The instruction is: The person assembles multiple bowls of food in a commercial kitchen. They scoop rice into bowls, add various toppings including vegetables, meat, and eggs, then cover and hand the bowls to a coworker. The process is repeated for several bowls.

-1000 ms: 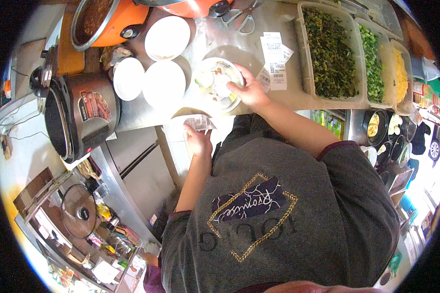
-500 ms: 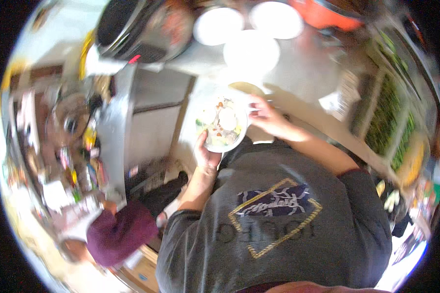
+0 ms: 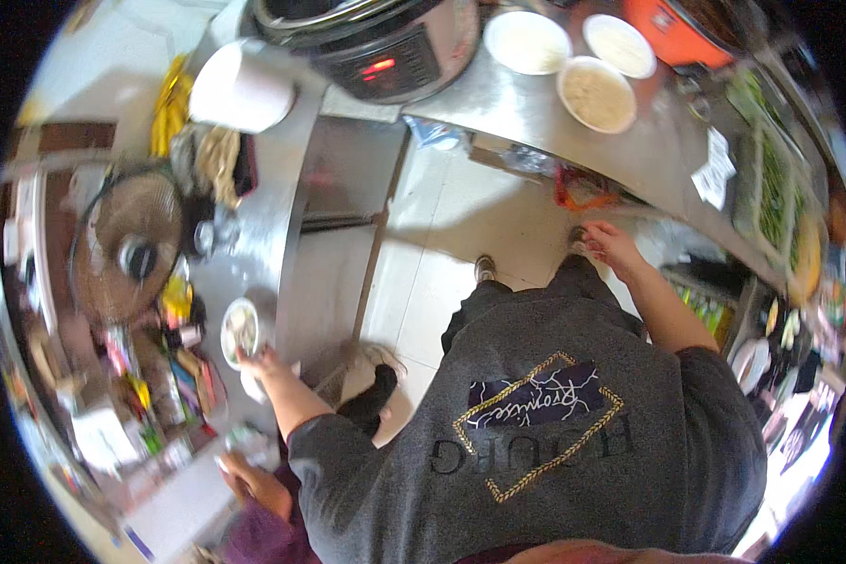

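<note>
My left hand (image 3: 265, 363) reaches to the left and grips the near rim of a white bowl (image 3: 227, 343) of food. The bowl is at the steel counter (image 3: 218, 273); whether its base rests there I cannot tell. Pale pieces show inside, blurred. My right hand (image 3: 611, 246) hangs out over the floor in front of the other counter, its fingers curled together. What it holds, if anything, is too small to make out.
A co-worker's hand (image 3: 256, 484) in a purple sleeve is close below my left arm. Ahead stand a large cooker (image 3: 385, 70), three white bowls, one with tan contents (image 3: 596, 94), and an orange pot (image 3: 663, 33). A fan (image 3: 127, 240) and white tub (image 3: 242, 89) are at left.
My left hand has carried the bowl from in front of me to the left counter. My right hand has left the bowl's side and moved right. The co-worker's hand has come into view.
</note>
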The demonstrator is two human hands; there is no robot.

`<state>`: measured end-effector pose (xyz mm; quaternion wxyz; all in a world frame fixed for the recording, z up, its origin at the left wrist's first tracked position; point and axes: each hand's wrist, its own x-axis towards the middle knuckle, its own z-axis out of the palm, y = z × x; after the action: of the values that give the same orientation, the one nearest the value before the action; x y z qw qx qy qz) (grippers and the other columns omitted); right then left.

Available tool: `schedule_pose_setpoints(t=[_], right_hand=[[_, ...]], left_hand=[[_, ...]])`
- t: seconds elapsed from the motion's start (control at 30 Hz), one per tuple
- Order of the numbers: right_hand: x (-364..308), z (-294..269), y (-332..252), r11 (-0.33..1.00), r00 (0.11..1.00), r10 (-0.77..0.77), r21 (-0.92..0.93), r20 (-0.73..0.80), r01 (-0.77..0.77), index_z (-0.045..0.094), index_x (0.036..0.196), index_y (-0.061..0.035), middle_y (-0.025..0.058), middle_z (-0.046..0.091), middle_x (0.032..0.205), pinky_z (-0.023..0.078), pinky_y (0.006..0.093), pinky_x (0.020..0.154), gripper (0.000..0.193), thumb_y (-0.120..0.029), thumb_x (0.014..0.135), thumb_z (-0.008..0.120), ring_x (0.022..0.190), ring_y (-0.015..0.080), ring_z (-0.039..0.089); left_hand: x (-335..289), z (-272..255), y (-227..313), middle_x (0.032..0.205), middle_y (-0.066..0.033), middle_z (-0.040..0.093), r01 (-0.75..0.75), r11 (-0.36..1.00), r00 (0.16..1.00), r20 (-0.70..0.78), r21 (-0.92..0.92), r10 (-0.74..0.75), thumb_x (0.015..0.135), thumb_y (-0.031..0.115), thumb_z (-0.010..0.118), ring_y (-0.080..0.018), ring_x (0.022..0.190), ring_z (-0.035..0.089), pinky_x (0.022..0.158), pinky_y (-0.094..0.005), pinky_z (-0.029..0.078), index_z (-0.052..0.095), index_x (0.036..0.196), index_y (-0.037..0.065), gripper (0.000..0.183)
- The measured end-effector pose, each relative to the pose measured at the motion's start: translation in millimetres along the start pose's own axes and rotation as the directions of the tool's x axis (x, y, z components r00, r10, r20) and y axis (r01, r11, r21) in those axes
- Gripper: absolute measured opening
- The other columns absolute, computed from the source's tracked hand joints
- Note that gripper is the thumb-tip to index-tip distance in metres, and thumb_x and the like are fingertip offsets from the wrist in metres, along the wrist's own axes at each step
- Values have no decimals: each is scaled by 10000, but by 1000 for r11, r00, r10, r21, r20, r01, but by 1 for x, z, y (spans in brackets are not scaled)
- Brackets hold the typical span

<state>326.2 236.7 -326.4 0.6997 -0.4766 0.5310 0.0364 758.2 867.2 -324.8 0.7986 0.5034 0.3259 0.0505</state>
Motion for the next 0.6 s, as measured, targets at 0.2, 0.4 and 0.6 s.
schedule_pose_setpoints(t=[0.2,0.4,0.6], right_hand=[[-25,1,25,998,984,-53,-47,-169,46,577,1148,-132,-19,595,964,444,243,679,296,-316,917,577,814,97,555],[-25,-8,65,959,955,-92,-284,-281,9,645,797,-51,-1,563,599,395,247,477,247,-277,888,605,507,100,503],[24,-59,130,945,971,122,-275,-203,-176,631,845,-42,60,578,616,397,298,440,253,-263,911,526,491,151,517]], left_hand=[[72,-5,-27,1319,-142,495,-68,983,983,-180,-171,37,862,364,479,-318,1199,487,945,-438,456,431,1340,53,573],[77,-8,-57,1088,-103,568,-145,989,944,-302,-17,133,850,298,522,-276,1003,533,811,-358,460,540,1145,62,378],[-86,16,-180,846,-54,566,-111,918,993,67,380,92,899,301,535,-191,784,512,683,-306,429,569,920,65,239]])
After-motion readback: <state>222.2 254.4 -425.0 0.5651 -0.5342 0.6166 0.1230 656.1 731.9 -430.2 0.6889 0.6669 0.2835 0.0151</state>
